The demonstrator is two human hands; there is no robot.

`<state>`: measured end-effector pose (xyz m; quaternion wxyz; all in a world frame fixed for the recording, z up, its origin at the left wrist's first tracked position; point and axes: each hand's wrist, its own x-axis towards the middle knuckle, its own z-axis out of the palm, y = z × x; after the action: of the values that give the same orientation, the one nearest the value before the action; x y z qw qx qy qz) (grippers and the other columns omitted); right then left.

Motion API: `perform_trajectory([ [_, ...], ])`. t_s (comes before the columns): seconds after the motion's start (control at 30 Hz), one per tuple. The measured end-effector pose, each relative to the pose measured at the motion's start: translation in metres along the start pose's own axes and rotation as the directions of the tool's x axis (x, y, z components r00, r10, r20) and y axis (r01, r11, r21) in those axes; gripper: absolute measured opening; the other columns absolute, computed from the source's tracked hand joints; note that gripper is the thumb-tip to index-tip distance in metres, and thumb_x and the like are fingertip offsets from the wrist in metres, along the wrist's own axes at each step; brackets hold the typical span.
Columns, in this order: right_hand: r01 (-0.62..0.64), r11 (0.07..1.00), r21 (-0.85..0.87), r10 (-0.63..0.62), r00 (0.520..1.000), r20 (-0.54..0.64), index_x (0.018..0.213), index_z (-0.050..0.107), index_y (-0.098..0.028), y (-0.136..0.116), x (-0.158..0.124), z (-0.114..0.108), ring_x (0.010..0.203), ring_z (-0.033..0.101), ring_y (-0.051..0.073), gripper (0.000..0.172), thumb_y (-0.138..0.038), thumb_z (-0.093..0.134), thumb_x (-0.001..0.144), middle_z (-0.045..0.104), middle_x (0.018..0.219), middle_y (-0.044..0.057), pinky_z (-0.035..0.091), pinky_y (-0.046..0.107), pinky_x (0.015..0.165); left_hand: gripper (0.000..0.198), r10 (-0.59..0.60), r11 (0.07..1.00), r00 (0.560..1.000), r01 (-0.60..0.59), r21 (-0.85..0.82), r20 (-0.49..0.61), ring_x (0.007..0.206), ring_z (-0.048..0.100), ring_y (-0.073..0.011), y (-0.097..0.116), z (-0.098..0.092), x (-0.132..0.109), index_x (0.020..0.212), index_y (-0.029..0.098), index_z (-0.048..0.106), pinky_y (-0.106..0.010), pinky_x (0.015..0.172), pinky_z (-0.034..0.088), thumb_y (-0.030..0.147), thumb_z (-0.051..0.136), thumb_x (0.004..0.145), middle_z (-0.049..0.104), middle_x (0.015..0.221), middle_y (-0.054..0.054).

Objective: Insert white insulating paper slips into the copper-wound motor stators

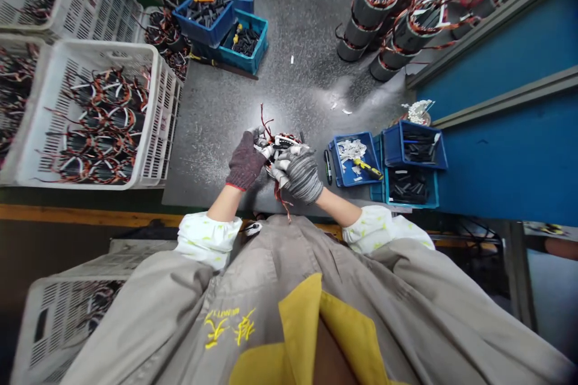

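Fingers: both gloved sets are curling around the wound coil (280, 145), pinching its white wire ends.
Left hand (246, 159): gripping the coil's left side.
Right hand (300, 173): clasping its right side.
Coil: being held just above the grey table (298, 30).
Surroundings: white crate (156, 126) lying left; blue bins (392, 144) lying right.

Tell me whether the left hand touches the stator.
Touching. The head view shows the left hand with its fingers closed on the stator, which the right hand grips from the other side.
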<state>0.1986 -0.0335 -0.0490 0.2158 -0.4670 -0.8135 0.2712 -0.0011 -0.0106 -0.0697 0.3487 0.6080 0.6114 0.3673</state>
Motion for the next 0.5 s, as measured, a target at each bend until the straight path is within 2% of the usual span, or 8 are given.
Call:
perform_trajectory([
  [0.07,-0.004,0.995,0.096,0.017,0.990,-0.140,0.085,0.082,-0.025,-0.004,-0.003,0.007,0.118,0.075,0.035,0.028,-0.039,0.064,0.100,0.084,0.107,0.011,0.055,0.060,0.123,0.055,0.010,0.998,1.000,-0.008,0.055,-0.021,0.121,0.078,-0.0255,0.002,0.006,-0.003,0.147,0.027,0.064,-0.042,0.108,0.065,0.030,0.078,0.094,0.078,0.145,-0.010],
  [0.13,-0.043,0.960,0.278,0.112,0.965,-0.239,0.079,0.078,-0.024,-0.007,-0.004,0.006,0.103,0.078,0.033,0.036,-0.040,0.054,0.101,0.081,0.094,0.011,0.063,0.057,0.110,0.057,0.010,0.991,0.999,-0.005,0.137,-0.041,0.121,0.078,-0.0270,0.008,0.007,-0.007,0.152,0.028,0.064,-0.043,0.108,0.064,0.030,0.073,0.095,0.079,0.143,-0.008],
  [0.2,-0.106,0.892,0.440,0.250,0.926,-0.284,0.087,0.078,-0.026,-0.005,-0.005,-0.004,0.098,0.079,0.031,0.043,-0.040,0.043,0.106,0.080,0.094,0.011,0.067,0.052,0.103,0.058,0.009,0.972,0.998,0.004,0.233,-0.057,0.121,0.077,-0.0288,0.015,0.006,-0.011,0.155,0.029,0.065,-0.043,0.108,0.062,0.029,0.070,0.097,0.079,0.142,-0.008],
  [0.27,-0.131,0.848,0.513,0.344,0.872,-0.347,0.100,0.080,-0.027,0.004,-0.007,-0.021,0.102,0.080,0.029,0.047,-0.042,0.037,0.112,0.081,0.101,0.012,0.067,0.050,0.104,0.057,0.008,0.952,0.998,0.012,0.307,-0.063,0.120,0.077,-0.0298,0.025,0.006,-0.016,0.156,0.029,0.065,-0.043,0.106,0.061,0.029,0.067,0.099,0.079,0.141,-0.010],
  [0.33,-0.116,0.875,0.470,0.341,0.838,-0.427,0.107,0.079,-0.028,0.020,-0.007,-0.043,0.109,0.079,0.030,0.044,-0.048,0.041,0.113,0.081,0.108,0.012,0.064,0.052,0.109,0.060,0.017,0.931,0.998,0.007,0.364,-0.063,0.121,0.077,-0.0312,0.037,0.008,-0.017,0.159,0.027,0.064,-0.044,0.107,0.060,0.030,0.069,0.099,0.078,0.139,-0.012],
  [0.37,-0.111,0.905,0.411,0.306,0.840,-0.448,0.109,0.080,-0.027,0.029,-0.004,-0.053,0.112,0.078,0.032,0.042,-0.050,0.045,0.112,0.081,0.111,0.013,0.062,0.054,0.112,0.063,0.027,0.918,0.998,-0.001,0.396,-0.060,0.122,0.076,-0.0327,0.043,0.011,-0.015,0.159,0.026,0.064,-0.045,0.108,0.059,0.031,0.072,0.097,0.078,0.138,-0.013],
  [0.43,-0.105,0.969,0.223,0.192,0.889,-0.415,0.115,0.081,-0.025,0.042,0.007,-0.070,0.120,0.074,0.035,0.038,-0.052,0.055,0.110,0.081,0.119,0.015,0.057,0.058,0.117,0.064,0.045,0.889,0.998,-0.018,0.457,-0.047,0.125,0.075,-0.0364,0.050,0.016,-0.008,0.155,0.023,0.068,-0.049,0.111,0.058,0.029,0.078,0.092,0.079,0.133,-0.016],
  [0.5,-0.073,0.997,-0.011,0.067,0.962,-0.266,0.126,0.082,-0.022,0.045,0.027,-0.078,0.130,0.069,0.039,0.038,-0.050,0.067,0.104,0.079,0.132,0.018,0.051,0.062,0.123,0.055,0.048,0.899,0.998,-0.026,0.438,-0.040,0.123,0.076,-0.0354,0.049,0.019,0.002,0.147,0.022,0.072,-0.049,0.111,0.058,0.024,0.076,0.092,0.081,0.128,-0.015],
])
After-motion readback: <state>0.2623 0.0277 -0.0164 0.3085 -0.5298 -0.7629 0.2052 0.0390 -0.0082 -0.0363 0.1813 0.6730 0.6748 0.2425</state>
